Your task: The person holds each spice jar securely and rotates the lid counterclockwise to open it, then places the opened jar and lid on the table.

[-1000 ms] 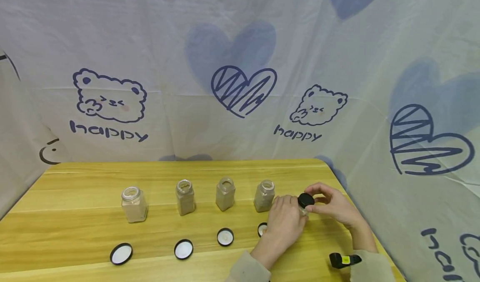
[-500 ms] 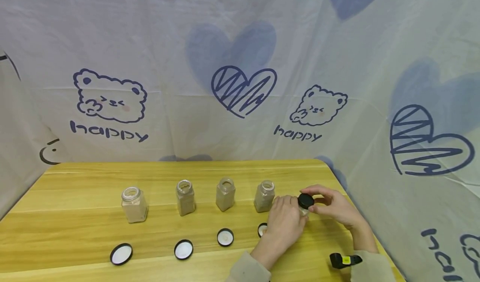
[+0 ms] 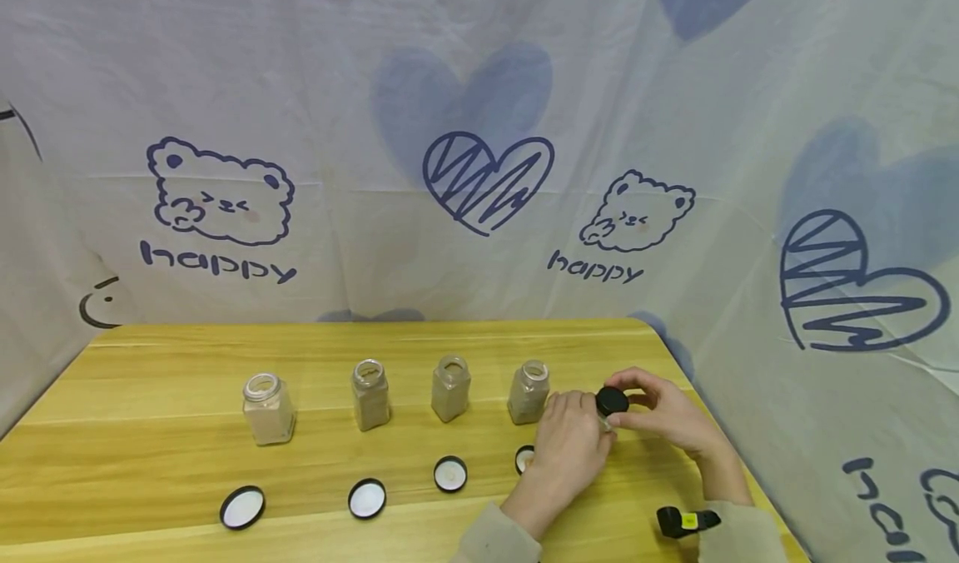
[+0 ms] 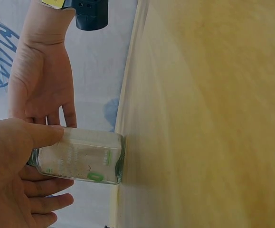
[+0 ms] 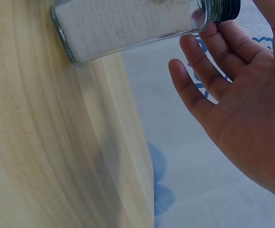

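Note:
A square glass jar (image 4: 82, 156) of pale powder stands upright at the table's right side. In the left wrist view, my left hand (image 4: 14, 156) holds it near the neck, thumb on one face and fingers behind. From the head view, the left hand (image 3: 567, 442) hides most of this jar. A black screw lid (image 3: 612, 401) sits on its mouth, and my right hand (image 3: 670, 417) pinches the lid between thumb and fingers. The right wrist view has the lid (image 5: 231, 9) at its top edge, with the lower right fingers (image 5: 189, 85) spread beside the jar.
Several open jars of powder, such as the leftmost jar (image 3: 270, 411), stand in a row on the wooden table (image 3: 150, 455). Black lids with white liners, like this lid (image 3: 367, 498), lie before them. A printed cloth (image 3: 360, 238) hangs behind and at the right.
My right thumb and fingers shift slightly around the black lid, the index finger going left and then back right. The left hand and jar stay in place.

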Demonstrator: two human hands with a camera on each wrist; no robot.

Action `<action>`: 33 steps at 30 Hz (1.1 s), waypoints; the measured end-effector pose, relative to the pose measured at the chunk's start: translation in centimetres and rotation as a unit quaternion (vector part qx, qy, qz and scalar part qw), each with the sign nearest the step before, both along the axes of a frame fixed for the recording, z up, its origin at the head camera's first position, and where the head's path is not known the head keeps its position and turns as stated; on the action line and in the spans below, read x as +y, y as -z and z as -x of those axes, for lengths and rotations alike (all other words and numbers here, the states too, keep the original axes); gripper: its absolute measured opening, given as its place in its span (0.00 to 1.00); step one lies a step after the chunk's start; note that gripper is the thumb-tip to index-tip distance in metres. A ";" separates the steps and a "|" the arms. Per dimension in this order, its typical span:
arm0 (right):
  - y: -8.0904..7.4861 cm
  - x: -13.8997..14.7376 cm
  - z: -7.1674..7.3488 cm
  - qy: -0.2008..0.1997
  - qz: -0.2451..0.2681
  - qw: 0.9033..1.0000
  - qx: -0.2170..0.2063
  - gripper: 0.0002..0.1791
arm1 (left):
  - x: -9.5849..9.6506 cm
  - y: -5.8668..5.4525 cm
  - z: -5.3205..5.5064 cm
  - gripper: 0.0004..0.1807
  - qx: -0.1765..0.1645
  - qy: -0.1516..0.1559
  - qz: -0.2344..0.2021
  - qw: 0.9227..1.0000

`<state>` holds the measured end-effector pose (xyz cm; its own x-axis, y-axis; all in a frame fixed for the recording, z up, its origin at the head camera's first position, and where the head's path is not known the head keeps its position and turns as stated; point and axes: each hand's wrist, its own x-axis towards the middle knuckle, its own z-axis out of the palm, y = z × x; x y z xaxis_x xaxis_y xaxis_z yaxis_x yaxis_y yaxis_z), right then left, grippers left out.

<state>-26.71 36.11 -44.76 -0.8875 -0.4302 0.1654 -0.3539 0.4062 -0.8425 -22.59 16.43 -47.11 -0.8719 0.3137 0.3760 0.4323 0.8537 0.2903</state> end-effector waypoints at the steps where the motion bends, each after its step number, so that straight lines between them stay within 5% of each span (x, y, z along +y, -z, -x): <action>1: 0.0 0.0 0.0 -0.003 0.001 1.000 0.002 0.24 | 0.0 0.0 0.0 0.27 -0.001 0.000 0.000 1.000; 16: 0.2 0.3 0.1 -0.051 0.006 0.999 0.018 0.28 | 0.0 0.0 0.0 0.29 0.001 -0.004 0.006 1.000; 33: 0.2 0.0 0.2 -0.008 -0.006 1.000 0.018 0.24 | 0.0 0.0 -0.1 0.26 0.004 -0.001 0.005 1.000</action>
<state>-26.87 36.14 -44.95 -0.8742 -0.4460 0.1918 -0.3901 0.4101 -0.8244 -22.48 16.45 -47.11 -0.8695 0.3160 0.3796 0.4329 0.8576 0.2778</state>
